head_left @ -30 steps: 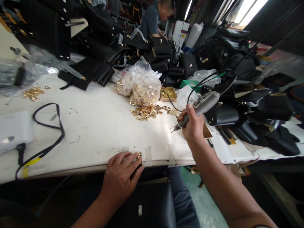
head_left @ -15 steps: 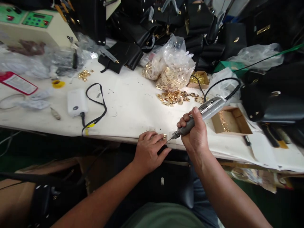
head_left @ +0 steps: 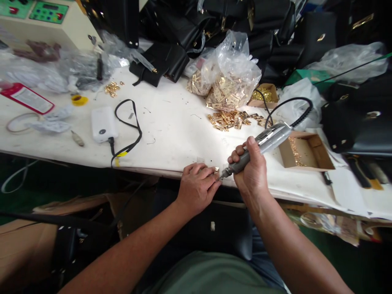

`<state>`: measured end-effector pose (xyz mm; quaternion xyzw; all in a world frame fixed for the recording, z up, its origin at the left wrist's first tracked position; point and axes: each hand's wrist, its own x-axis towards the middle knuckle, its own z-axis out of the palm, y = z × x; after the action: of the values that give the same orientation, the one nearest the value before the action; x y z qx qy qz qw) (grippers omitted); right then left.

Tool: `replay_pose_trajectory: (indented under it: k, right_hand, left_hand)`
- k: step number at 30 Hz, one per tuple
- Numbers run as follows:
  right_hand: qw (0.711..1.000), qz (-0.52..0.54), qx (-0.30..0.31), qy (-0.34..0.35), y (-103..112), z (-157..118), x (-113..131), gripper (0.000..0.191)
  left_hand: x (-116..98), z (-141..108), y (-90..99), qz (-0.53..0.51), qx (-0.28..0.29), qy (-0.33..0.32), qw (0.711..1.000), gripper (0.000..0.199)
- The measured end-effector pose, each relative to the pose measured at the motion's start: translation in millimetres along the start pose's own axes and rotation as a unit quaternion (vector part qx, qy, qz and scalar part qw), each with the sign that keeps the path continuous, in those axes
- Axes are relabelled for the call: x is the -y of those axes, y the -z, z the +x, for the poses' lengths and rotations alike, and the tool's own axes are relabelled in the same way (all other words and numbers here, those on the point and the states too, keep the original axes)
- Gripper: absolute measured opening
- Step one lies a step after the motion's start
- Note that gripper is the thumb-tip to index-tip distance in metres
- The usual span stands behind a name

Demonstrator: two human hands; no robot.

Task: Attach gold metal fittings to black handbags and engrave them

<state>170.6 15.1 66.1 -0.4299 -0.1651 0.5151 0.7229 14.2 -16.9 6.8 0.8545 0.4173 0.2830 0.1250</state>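
The right hand [head_left: 251, 169] is gripping a grey cylindrical power tool [head_left: 260, 149], fingers wrapping round its body; its narrow tip is pointing at a small gold-coloured metal plate [head_left: 217, 173] at the near edge of the white tabletop [head_left: 171, 134]; the left hand [head_left: 199, 185] is lying palm down beside the plate, fingers held close together, though I cannot tell whether they are pinching it.

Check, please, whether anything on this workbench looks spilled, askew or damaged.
Loose gold-coloured plates lie jumbled in front of the larger clear bag, as if spilled, though perhaps tipped out deliberately. Dark thread-like scraps litter the white tabletop, which looks untidy. I see no clear damage.
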Motion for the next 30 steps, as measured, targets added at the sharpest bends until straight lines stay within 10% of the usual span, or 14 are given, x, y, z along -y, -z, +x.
replay_pose_trajectory:
  k: [30]
  right_hand:
    - [0.996, -0.053, 0.04, 0.063, -1, -11, -3, 0.04]
  left_hand:
    - [3, -2, -2.8, 0.005, -0.007, -0.004, 1.0, 0.02]
